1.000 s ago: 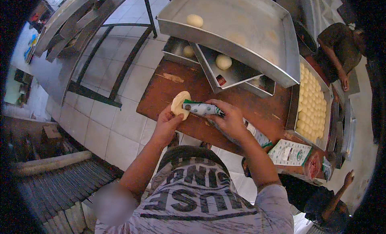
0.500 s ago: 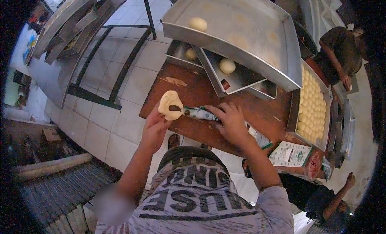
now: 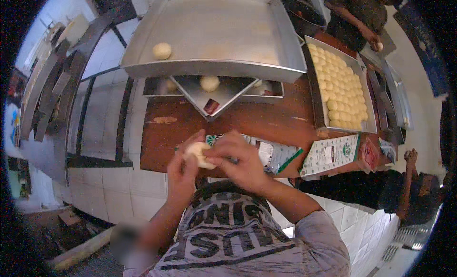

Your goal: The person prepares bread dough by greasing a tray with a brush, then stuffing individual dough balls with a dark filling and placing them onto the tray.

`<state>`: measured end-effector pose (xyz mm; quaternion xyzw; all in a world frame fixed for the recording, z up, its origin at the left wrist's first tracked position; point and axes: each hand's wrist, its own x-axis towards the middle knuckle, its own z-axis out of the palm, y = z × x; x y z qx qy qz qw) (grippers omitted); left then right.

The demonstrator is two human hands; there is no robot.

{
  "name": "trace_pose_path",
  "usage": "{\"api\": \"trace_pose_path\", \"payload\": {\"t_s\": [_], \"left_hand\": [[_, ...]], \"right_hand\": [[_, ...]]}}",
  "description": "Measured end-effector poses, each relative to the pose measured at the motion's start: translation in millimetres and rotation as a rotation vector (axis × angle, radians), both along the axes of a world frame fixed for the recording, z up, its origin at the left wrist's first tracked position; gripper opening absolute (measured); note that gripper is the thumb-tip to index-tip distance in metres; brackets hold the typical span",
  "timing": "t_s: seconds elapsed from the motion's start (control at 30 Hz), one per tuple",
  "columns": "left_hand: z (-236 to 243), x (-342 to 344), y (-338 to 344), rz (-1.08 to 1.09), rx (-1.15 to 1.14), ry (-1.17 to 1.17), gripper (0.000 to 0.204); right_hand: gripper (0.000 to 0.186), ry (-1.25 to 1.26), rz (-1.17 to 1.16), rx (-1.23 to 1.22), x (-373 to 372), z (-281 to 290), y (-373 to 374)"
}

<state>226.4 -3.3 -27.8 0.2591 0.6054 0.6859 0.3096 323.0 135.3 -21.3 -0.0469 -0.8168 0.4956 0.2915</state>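
Note:
My left hand (image 3: 180,174) holds a pale piece of dough (image 3: 196,152) above the table's front edge, fingers cupped round it. My right hand (image 3: 245,165) meets it from the right, thumb and fingers closed on the dough's edge. No dark filling shows on the dough now; part of its surface is hidden by my fingers. Behind and beside my right hand, a white and green filling bag (image 3: 271,154) lies on the brown wooden table (image 3: 233,117).
Beyond stands a large metal tray (image 3: 214,36) with one dough ball (image 3: 162,51), over smaller pans holding other balls. At right are a tray of packed dough balls (image 3: 340,86) and a white and green packet (image 3: 332,154). Two people are at the right.
My right hand has let go of the filling bag, which now lies on the table, and has taken hold of the dough. The dark filling is out of sight. The view has turned.

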Motion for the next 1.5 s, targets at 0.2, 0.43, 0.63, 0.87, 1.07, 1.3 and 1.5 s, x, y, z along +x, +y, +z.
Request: {"api": "trace_pose_path", "payload": {"t_s": [0.2,0.43,0.63,0.87,1.07,1.3,1.5], "left_hand": [[18,9,34,0.028,-0.049,-0.35,0.033],[27,20,28,-0.275,-0.106,0.321,0.04],[13,-12,20,-0.224,0.26,-0.691,0.031],[15,-2,0,-0.19,-0.111,0.053,0.054],[15,-34,-7,-0.226,-0.133,-0.485,0.048],[48,-38,22,-0.568,0.098,-0.479,0.084],[36,-21,47,-0.364,0.494,-0.544,0.081]], "right_hand": [[0.044,0.14,-0.155,0.68,19,9,2],[0.027,0.009,-0.113,-0.218,20,9,16],[0.036,0.017,-0.097,0.393,6,26,3],[0.008,-0.04,0.083,-0.417,-13,18,3],[0.023,-0.046,-0.035,0.221,-12,33,-14],[0.016,-0.049,0.301,0.078,1,31,-15],[0.01,0.007,0.287,-1.2,-2,30,8]]}}
